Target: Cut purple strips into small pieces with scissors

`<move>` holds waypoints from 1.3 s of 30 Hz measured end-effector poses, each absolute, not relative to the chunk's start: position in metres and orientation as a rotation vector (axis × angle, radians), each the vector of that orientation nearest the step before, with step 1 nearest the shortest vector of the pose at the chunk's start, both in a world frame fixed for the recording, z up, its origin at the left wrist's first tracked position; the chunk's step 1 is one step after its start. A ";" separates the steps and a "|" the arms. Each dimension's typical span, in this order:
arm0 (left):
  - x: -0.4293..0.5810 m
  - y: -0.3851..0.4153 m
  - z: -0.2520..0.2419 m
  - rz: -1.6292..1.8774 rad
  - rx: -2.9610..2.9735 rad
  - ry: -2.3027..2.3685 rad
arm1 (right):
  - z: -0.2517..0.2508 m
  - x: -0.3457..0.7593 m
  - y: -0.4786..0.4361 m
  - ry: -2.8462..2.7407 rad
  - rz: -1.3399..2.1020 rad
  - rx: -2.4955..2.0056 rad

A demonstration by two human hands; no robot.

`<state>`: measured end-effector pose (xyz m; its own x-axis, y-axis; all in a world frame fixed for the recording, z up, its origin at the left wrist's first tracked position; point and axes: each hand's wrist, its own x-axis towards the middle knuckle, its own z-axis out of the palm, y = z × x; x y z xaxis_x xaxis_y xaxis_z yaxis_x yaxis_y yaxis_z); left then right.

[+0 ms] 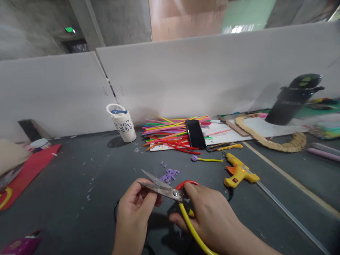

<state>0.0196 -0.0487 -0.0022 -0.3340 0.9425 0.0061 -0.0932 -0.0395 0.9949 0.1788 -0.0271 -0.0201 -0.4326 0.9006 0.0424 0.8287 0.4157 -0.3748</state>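
My right hand [209, 209] is closed on a pair of scissors [167, 190] with one red and one yellow handle. Their blades are parted and point left, toward my left hand [134, 210]. The fingers of that hand are pinched together just by the blades; what they hold, if anything, is too small or hidden to make out. Beyond the blades lies a small heap of cut purple pieces [170, 174] on the dark table [87, 170]. A purple ball on a yellow stem [194, 158] rests farther back.
A yellow glue gun [240, 171] with a long glue stick lies at right. Behind are colourful pipe cleaners [167, 131], a black phone [196, 134], a white cup [124, 124] and a curved tan strip [265, 140]. Red sheet [34, 173] lies left, before a grey partition [172, 78].
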 end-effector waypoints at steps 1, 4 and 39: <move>0.019 -0.048 -0.002 1.524 0.972 1.370 | -0.020 0.179 -0.027 -2.437 0.442 -1.521; 0.020 -0.048 -0.001 1.511 0.979 1.408 | -0.020 0.179 -0.028 -2.437 0.449 -1.506; 0.019 -0.051 -0.005 1.459 1.061 1.460 | -0.018 0.177 -0.029 -2.495 0.480 -1.518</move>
